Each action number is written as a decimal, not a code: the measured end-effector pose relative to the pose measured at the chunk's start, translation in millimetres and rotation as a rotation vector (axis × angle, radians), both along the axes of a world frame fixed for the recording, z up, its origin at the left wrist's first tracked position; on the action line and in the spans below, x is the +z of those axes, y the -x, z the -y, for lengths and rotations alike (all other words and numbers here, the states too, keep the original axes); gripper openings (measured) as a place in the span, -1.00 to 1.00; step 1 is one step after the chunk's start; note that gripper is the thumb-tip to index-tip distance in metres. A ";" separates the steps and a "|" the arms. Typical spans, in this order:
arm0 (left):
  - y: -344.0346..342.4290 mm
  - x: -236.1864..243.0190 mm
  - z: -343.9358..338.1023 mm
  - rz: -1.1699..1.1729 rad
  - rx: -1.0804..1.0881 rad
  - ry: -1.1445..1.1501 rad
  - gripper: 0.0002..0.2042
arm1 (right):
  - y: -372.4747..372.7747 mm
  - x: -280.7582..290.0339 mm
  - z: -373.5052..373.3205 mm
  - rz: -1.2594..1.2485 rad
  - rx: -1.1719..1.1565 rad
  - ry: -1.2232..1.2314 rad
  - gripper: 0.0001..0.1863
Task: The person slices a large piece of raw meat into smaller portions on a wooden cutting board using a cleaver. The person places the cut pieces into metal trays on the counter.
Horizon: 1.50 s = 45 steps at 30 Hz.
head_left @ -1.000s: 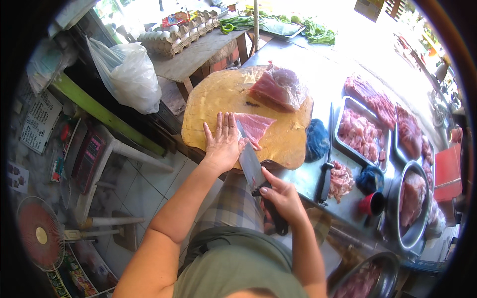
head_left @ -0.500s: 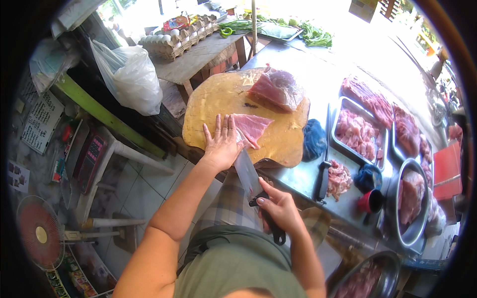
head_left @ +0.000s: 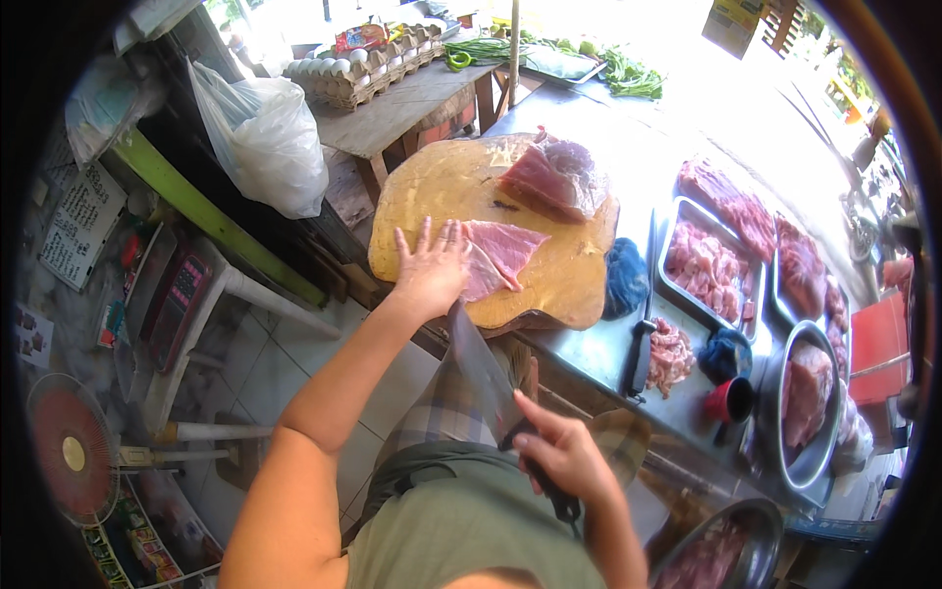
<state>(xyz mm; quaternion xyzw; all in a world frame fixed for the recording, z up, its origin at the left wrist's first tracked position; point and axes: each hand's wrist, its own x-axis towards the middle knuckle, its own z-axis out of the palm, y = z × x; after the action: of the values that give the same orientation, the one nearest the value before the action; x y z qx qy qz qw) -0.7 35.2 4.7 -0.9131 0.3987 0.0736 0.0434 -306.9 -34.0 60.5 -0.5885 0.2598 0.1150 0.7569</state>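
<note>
Black handle of a knife (head_left: 478,368) sits in the right hand (head_left: 569,456): fingers wrapped round it, thumb near the blade end, fully closed. Wide steel blade, some reddish smears, angles up-left over the person's lap, tip just below the left hand (head_left: 432,270); can't tell if the tip touches meat. Left hand is flat, fingers spread, palm down on the left side of a meat slice (head_left: 505,250), pressing rather than gripping. Slice: thin, roughly triangular, lying flat near the front edge of the board. Right part is a fuller pink, left part paler, with a slanting edge between; can't tell if it's cut right through. Cutting board (head_left: 417,191) is yellowish wood, rounded irregular outline, worn. Big meat block (head_left: 554,182) sits at its far right, dark red side face, paler top. Right of the board on the metal table: blue cloth-like bundle (head_left: 625,278), second knife (head_left: 643,358) with black handle, small heap of meat scraps (head_left: 670,355), metal tray (head_left: 664,260) full of pink pieces, red cup (head_left: 728,401) on its side, steel bowl (head_left: 768,422) holding another chunk.
</note>
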 end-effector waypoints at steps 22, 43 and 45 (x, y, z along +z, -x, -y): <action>-6.1 -5.3 -22.4 -0.067 -0.151 0.854 -0.84 | -59.7 11.3 0.4 0.115 -0.121 0.391 -0.28; -45.8 -7.9 -28.2 -0.562 0.033 0.687 -0.84 | -103.2 1.8 -10.2 0.169 0.092 0.896 -0.35; -43.9 -7.6 -28.4 -0.521 0.018 0.670 -0.83 | -124.2 -4.8 -5.8 0.187 0.077 0.990 -0.35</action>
<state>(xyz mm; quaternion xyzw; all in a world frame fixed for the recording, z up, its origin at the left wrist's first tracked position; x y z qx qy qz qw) 43.2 63.7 -2.9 -0.8310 0.3903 0.1686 -0.3587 -182.8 -28.2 55.7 -0.8939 0.1923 -0.0473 0.4022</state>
